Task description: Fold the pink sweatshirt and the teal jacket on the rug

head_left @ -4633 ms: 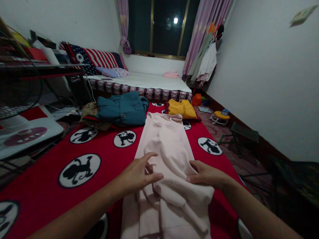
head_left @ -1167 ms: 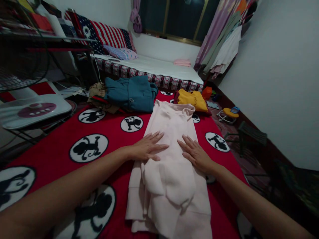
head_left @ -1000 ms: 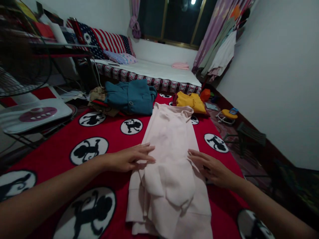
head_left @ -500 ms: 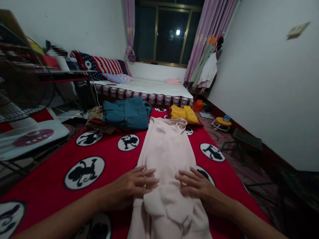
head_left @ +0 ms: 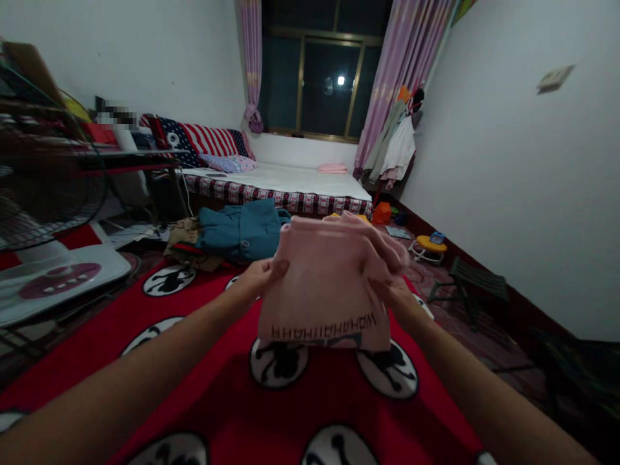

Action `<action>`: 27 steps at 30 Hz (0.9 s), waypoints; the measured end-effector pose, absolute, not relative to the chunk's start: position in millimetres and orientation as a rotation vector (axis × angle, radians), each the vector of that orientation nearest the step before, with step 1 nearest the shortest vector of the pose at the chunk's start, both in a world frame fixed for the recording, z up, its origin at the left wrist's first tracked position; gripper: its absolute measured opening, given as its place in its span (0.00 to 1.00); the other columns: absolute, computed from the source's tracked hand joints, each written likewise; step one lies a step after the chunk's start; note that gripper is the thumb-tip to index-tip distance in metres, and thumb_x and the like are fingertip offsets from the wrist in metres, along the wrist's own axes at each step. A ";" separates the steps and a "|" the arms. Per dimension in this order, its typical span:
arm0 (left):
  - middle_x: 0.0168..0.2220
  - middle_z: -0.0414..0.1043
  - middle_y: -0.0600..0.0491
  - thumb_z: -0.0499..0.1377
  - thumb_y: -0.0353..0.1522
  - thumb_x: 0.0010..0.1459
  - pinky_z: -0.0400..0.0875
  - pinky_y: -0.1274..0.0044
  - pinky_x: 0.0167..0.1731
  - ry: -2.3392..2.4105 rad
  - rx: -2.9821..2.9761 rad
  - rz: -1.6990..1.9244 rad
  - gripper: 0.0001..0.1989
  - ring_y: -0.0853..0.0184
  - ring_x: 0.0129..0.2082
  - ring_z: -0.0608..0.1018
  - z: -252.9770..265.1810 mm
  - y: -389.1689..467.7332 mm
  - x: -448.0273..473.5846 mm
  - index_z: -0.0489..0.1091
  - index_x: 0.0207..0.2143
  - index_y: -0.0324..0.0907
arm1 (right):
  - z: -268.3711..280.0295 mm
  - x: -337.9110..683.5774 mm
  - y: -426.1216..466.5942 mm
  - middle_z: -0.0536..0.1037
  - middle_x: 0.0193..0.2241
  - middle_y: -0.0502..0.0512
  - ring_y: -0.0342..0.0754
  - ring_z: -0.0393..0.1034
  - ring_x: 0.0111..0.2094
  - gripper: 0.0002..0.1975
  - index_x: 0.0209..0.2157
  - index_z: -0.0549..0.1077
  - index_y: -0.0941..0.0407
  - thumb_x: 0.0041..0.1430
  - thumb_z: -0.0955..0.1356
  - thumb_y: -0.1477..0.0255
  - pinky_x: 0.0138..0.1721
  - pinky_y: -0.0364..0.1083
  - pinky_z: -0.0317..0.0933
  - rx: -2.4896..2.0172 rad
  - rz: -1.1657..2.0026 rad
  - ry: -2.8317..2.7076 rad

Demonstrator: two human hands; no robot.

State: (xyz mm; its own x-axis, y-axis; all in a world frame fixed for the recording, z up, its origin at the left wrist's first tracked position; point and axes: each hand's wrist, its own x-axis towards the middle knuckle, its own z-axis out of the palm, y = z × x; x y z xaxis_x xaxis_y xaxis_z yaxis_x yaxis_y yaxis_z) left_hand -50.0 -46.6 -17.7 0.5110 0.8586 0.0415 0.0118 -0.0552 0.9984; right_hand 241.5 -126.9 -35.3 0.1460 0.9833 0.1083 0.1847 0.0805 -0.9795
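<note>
A pale pink sweatshirt (head_left: pixel 324 278), folded into a compact bundle, hangs between my hands above the red blanket (head_left: pixel 227 394). Dark lettering, upside down from here, runs along its lower edge. My left hand (head_left: pixel 266 271) pinches its left side, thumb on the near face. On the right side my right hand (head_left: pixel 390 290) grips the cloth, its fingers partly hidden by the fabric. Behind the bundle to the left lies a folded teal coat (head_left: pixel 245 229) with a button. Only a sliver of a yellow garment (head_left: pixel 334 217) shows behind the sweatshirt.
A bed (head_left: pixel 281 181) stands under the window. To the left are a fan (head_left: pixel 43 187) and a cluttered desk (head_left: pixel 145 155). A yellow-topped stool (head_left: pixel 430 244) and a dark folding stool (head_left: pixel 475 278) stand on the floor at right.
The sweatshirt lay lengthwise on the blanket under my flat, spread hands. Now it is folded up and lifted, gripped at both sides. My hands have moved forward.
</note>
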 end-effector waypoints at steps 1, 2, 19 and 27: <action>0.29 0.74 0.50 0.62 0.55 0.45 0.69 0.77 0.26 0.883 1.370 0.877 0.30 0.62 0.30 0.76 -22.9 -28.4 -40.4 0.70 0.37 0.38 | -43.3 245.8 -106.9 0.80 0.34 0.57 0.56 0.74 0.35 0.29 0.39 0.75 0.57 0.49 0.67 0.46 0.36 0.51 0.68 -1.345 0.912 -1.203; 0.31 0.74 0.50 0.61 0.55 0.45 0.68 0.78 0.25 0.963 1.307 0.917 0.31 0.62 0.31 0.77 -30.9 -14.1 -33.1 0.69 0.39 0.38 | -53.1 249.8 -91.9 0.80 0.32 0.59 0.57 0.74 0.34 0.30 0.37 0.75 0.58 0.47 0.66 0.45 0.34 0.52 0.68 -1.395 0.913 -1.080; 0.53 0.69 0.44 0.60 0.40 0.50 0.70 0.63 0.47 1.180 1.902 0.726 0.33 0.53 0.48 0.75 -118.2 -76.7 -76.7 0.59 0.57 0.41 | -133.1 246.8 -196.2 0.78 0.41 0.60 0.56 0.73 0.40 0.23 0.46 0.73 0.58 0.53 0.66 0.60 0.43 0.54 0.68 -1.595 0.844 -1.351; 0.54 0.68 0.42 0.63 0.40 0.49 0.66 0.64 0.53 1.289 1.775 0.955 0.34 0.53 0.52 0.72 -96.6 -16.4 -32.1 0.60 0.58 0.39 | -98.8 250.1 -126.7 0.73 0.52 0.61 0.57 0.69 0.51 0.30 0.54 0.68 0.55 0.48 0.69 0.62 0.46 0.54 0.67 -1.619 0.581 -1.291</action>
State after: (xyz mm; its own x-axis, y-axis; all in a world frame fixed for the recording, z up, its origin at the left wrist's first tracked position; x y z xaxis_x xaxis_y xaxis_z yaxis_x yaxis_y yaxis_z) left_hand -32.1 -16.4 -96.6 0.2213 0.9642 0.1462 0.4208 -0.2297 0.8776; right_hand 250.1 -126.7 -98.8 0.3294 0.9254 0.1872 0.4737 0.0096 -0.8806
